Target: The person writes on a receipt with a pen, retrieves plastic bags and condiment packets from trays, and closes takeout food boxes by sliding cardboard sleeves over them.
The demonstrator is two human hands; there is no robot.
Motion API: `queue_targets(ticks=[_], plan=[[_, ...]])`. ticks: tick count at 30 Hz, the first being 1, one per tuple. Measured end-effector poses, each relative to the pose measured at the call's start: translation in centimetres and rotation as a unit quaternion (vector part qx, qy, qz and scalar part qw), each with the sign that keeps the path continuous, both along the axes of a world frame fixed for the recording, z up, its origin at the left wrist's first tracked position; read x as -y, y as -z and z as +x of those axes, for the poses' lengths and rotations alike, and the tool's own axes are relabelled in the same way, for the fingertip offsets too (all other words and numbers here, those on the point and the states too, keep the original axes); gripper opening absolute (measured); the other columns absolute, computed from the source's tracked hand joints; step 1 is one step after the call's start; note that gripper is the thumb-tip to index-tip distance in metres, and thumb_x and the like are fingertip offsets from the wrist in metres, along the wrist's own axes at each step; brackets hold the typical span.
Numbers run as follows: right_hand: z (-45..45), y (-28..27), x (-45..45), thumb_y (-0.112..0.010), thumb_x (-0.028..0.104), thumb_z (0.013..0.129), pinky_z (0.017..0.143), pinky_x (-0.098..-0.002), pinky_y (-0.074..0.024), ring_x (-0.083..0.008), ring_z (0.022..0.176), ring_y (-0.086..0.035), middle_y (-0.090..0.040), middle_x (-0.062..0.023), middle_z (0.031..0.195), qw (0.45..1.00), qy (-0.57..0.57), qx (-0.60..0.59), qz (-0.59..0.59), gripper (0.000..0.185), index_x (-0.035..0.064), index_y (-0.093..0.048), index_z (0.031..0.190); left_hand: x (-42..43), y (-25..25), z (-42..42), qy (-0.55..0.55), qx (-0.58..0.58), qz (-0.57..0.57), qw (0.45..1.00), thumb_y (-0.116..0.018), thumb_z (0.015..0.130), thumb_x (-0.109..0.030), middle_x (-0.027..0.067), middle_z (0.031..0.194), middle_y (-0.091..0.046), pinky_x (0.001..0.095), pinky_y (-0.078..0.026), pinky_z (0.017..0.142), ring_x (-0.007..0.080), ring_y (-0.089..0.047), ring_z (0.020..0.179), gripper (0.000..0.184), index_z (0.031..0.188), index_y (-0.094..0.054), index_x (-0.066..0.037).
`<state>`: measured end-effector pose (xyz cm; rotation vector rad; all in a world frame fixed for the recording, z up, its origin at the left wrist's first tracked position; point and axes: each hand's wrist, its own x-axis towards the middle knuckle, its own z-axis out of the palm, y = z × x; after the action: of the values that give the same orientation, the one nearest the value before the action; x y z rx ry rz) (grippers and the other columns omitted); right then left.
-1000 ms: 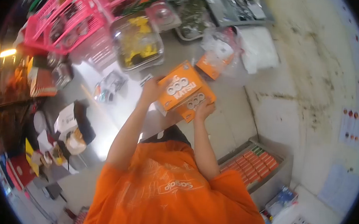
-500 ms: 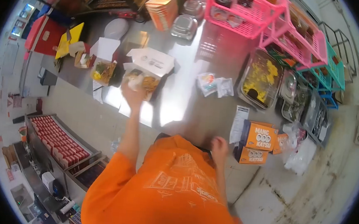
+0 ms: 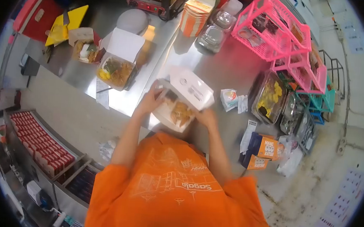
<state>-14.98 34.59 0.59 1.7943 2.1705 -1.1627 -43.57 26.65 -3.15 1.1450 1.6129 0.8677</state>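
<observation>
An open white food box [image 3: 167,118] with its lid [image 3: 191,89] raised is held in front of the orange shirt. Fried pieces and something pale lie inside it. My left hand [image 3: 150,99] grips the box's left side, fingers at its upper left corner. At the right side, my right hand [image 3: 207,118] holds the box near the lid hinge, its fingertips partly hidden. To the left stands another open box [image 3: 128,75] with rice, something yellow and a dark green leaf. A smaller open box [image 3: 87,52] lies beyond it.
Orange boxes [image 3: 267,147] are stacked at the right beside a receipt [image 3: 248,136]. Small packets [image 3: 229,99], a clear tray with yellow pieces [image 3: 269,96] and pink baskets [image 3: 263,26] stand behind. Clear containers [image 3: 211,39] are at the back. A drawer of red boxes [image 3: 40,141] is lower left.
The hands have gone from the stacked orange boxes to the open food box. Since half a second ago, the box has moved right and nearer, and my right hand has taken hold of it.
</observation>
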Motion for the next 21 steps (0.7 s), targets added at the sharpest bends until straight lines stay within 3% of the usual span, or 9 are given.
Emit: queue_targets(ticks=[1, 2, 5, 6, 7, 13, 16, 19, 21], plan=[[1.4, -1.4, 1.5, -0.067, 0.046, 0.086, 0.086, -0.0454, -0.0536, -0.0389, 0.102, -0.067, -0.070, -0.0233, 0.109, 0.995, 0.005, 0.096, -0.019, 0.053, 0.0029, -0.069, 0.117, 1.3, -1.3, 0.7, 0.011, -0.034, -0.018, 0.999, -0.072, 0.087, -0.012, 0.0199, 0.133, -0.062, 0.0397, -0.048, 0.101, 0.0341, -0.061, 0.121, 0.092, 0.157, -0.012, -0.007], [2.3, -2.7, 2.4, -0.067, 0.046, 0.087, 0.086, -0.0464, -0.0534, -0.0403, 0.100, -0.067, -0.070, -0.0247, 0.107, 0.981, 0.011, 0.191, -0.037, 0.052, 0.0049, -0.068, 0.119, 2.6, -2.3, 1.5, -0.003, -0.029, -0.022, 0.999, -0.069, 0.089, -0.013, 0.0175, 0.131, -0.064, 0.0392, -0.047, 0.102, 0.0353, -0.060, 0.123, 0.078, 0.154, -0.027, -0.009], [-2.9, -8.4, 3.1, -0.065, 0.040, 0.090, 0.081, -0.0470, -0.0537, -0.0387, 0.094, -0.068, -0.071, -0.0206, 0.103, 0.993, -0.011, 0.118, 0.004, 0.041, 0.0097, -0.068, 0.118, 5.6, -0.4, 2.8, -0.005, -0.059, 0.011, 0.998, -0.068, 0.089, -0.015, 0.0178, 0.128, -0.065, 0.0395, -0.047, 0.102, 0.0351, -0.060, 0.121, 0.056, 0.142, -0.049, -0.007], [-5.0, -7.8, 3.2, -0.062, 0.035, 0.093, 0.080, -0.0474, -0.0533, -0.0389, 0.093, -0.067, -0.070, -0.0194, 0.104, 0.997, -0.035, 0.042, 0.047, 0.034, 0.0109, -0.068, 0.117, 6.1, -1.3, 3.3, -0.021, -0.063, 0.043, 0.997, -0.065, 0.091, -0.014, 0.0186, 0.124, -0.065, 0.0391, -0.049, 0.098, 0.0354, -0.062, 0.115, 0.038, 0.127, -0.062, -0.004], [-7.2, -6.9, 2.6, -0.059, 0.030, 0.095, 0.078, -0.0477, -0.0529, -0.0390, 0.092, -0.066, -0.070, -0.0183, 0.104, 0.994, -0.057, -0.035, 0.090, 0.028, 0.0121, -0.068, 0.115, 6.4, -1.8, 3.4, 0.001, -0.069, 0.051, 0.996, -0.064, 0.091, -0.013, 0.0182, 0.124, -0.064, 0.0391, -0.049, 0.097, 0.0356, -0.062, 0.113, 0.037, 0.127, -0.063, -0.004], [-10.8, -1.8, -2.5, -0.054, 0.017, 0.093, 0.080, -0.0447, -0.0535, -0.0345, 0.092, -0.067, -0.064, -0.0142, 0.102, 0.934, -0.334, 0.010, 0.127, 0.022, 0.0144, -0.071, 0.106, 6.3, -2.8, 2.9, 0.069, -0.089, 0.063, 0.992, -0.067, 0.090, -0.011, 0.0175, 0.119, -0.064, 0.0398, -0.051, 0.092, 0.0341, -0.063, 0.108, 0.041, 0.130, -0.061, -0.007], [-9.7, -2.2, -4.2, -0.056, 0.013, 0.090, 0.080, -0.0423, -0.0530, -0.0319, 0.093, -0.065, -0.062, -0.0124, 0.099, 0.900, -0.422, -0.039, 0.102, 0.023, 0.0159, -0.073, 0.106, 6.7, -2.5, 3.7, -0.025, -0.070, 0.059, 0.996, -0.071, 0.088, -0.013, 0.0164, 0.109, -0.068, 0.0408, -0.053, 0.088, 0.0333, -0.067, 0.103, 0.034, 0.121, -0.064, -0.006], [-9.2, -1.6, -5.2, -0.057, 0.009, 0.088, 0.081, -0.0406, -0.0516, -0.0301, 0.094, -0.063, -0.060, -0.0108, 0.099, 0.872, -0.475, -0.071, 0.092, 0.025, 0.0150, -0.073, 0.106, 6.5, -2.6, 4.4, -0.103, -0.018, -0.039, 0.994, -0.073, 0.087, -0.013, 0.0148, 0.098, -0.071, 0.0413, -0.055, 0.084, 0.0330, -0.070, 0.097, 0.025, 0.109, -0.063, -0.004], [-9.3, -1.0, -5.6, -0.057, 0.007, 0.087, 0.081, -0.0406, -0.0513, -0.0297, 0.095, -0.062, -0.059, -0.0106, 0.098, 0.837, -0.531, -0.076, 0.111, 0.027, 0.0146, -0.073, 0.107, 6.2, -1.9, 4.4, -0.087, -0.043, -0.018, 0.995, -0.075, 0.086, -0.015, 0.0145, 0.094, -0.072, 0.0406, -0.055, 0.079, 0.0331, -0.071, 0.091, 0.023, 0.101, -0.062, -0.003]])
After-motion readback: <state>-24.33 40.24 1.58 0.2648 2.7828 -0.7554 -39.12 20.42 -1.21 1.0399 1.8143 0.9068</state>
